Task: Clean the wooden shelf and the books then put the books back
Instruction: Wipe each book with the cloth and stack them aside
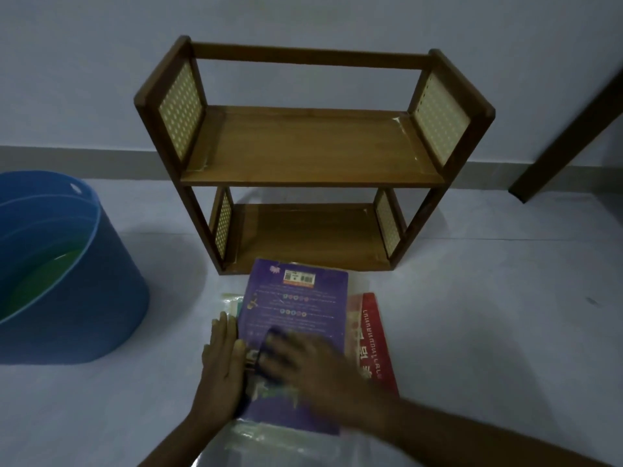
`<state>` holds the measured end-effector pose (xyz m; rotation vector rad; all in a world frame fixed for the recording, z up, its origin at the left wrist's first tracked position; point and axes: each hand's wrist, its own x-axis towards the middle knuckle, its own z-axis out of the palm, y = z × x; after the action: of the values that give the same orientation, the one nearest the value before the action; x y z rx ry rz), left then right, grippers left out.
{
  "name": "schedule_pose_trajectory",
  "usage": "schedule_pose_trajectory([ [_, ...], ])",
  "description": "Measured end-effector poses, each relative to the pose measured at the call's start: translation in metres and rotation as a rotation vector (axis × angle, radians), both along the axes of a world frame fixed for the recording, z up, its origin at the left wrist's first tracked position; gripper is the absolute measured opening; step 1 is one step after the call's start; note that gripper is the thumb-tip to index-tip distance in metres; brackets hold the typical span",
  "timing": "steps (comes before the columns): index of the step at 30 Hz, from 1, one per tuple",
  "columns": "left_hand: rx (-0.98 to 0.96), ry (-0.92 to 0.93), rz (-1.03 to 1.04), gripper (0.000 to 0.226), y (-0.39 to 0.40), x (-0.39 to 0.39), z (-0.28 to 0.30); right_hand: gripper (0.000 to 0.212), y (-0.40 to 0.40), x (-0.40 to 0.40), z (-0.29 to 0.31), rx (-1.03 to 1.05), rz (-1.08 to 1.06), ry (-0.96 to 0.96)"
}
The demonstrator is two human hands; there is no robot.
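Below, pale floor (pixel 472 332), shelf (pixel 313 146) against wall (pixel 303 18); left hand (pixel 222 362) flat, right hand (pixel 303 358) grip unclear.

Purple book (pixel 296 318), back cover facing up: white barcode label (pixel 299 276) near the top edge, bars visible, digits too small to read. Small pink logo (pixel 275 270) at the top left corner, illegible. Several lines of pale print and two rows of small round icons across the middle of the cover, all blurred beyond reading.

Red book (pixel 377 338), lying partly under the purple one: one line of white Thai-script lettering running along the cover, seen sideways, individual letters not surely readable; larger pale characters beside it, also unreadable.

No other text in view.
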<state>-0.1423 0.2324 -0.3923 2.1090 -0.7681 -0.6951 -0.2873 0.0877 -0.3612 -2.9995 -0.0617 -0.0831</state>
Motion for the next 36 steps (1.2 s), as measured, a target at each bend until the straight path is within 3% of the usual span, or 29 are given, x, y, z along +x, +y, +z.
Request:
schedule_pose_trajectory([
  [3,-0.034,0.056,0.019,0.092,-0.006,-0.008,0.004,0.07,-0.064,0.021,0.009,0.101,-0.47,0.032],
  [5,-0.066,0.081,0.021,0.098,-0.006,-0.011,0.005,0.072,-0.069,0.03,0.015,0.167,-0.594,0.064],
  [7,-0.085,0.083,0.031,0.094,-0.004,-0.007,-0.005,0.074,-0.035,0.038,0.012,0.112,-0.483,0.016],
  [10,-0.141,0.139,0.085,0.067,-0.002,-0.005,-0.013,0.056,0.03,0.037,0.005,0.14,-0.134,-0.027],
  [12,-0.137,0.138,0.113,0.065,-0.003,-0.007,-0.008,0.062,0.018,0.048,0.013,0.143,-0.058,-0.023],
  [14,-0.071,0.077,0.069,0.074,-0.003,-0.011,0.0,0.073,-0.018,0.064,0.016,0.062,-0.172,-0.011],
  [17,-0.065,0.049,0.05,0.087,-0.003,-0.015,0.001,0.073,-0.067,0.091,0.023,0.152,-0.532,0.059],
  [19,-0.066,0.085,0.062,0.086,-0.004,-0.011,-0.002,0.074,-0.065,0.093,0.025,0.156,-0.605,0.084],
  [22,-0.176,0.189,0.104,0.054,0.001,-0.005,-0.009,0.082,-0.005,0.062,0.019,0.169,-0.409,0.077],
  [24,-0.199,0.206,0.11,0.059,0.001,-0.004,-0.011,0.067,0.048,0.028,0.006,0.213,-0.222,0.05],
  [26,-0.168,0.176,0.121,0.076,-0.001,-0.005,-0.011,0.044,0.068,0.001,-0.001,0.199,-0.17,0.008],
  [27,-0.148,0.161,0.123,0.08,-0.003,-0.006,-0.01,0.045,0.063,-0.008,-0.004,0.137,-0.15,-0.013],
  [29,-0.092,0.055,0.054,0.075,-0.002,-0.006,-0.012,0.068,0.035,-0.017,0.002,0.047,-0.134,-0.008],
  [32,0.01,-0.053,-0.048,0.071,0.003,-0.008,-0.015,0.084,-0.014,-0.036,-0.002,0.061,-0.348,-0.003],
  [36,0.039,-0.09,-0.094,0.071,0.005,-0.003,-0.015,0.057,-0.064,-0.088,-0.009,0.15,-0.801,0.011],
])
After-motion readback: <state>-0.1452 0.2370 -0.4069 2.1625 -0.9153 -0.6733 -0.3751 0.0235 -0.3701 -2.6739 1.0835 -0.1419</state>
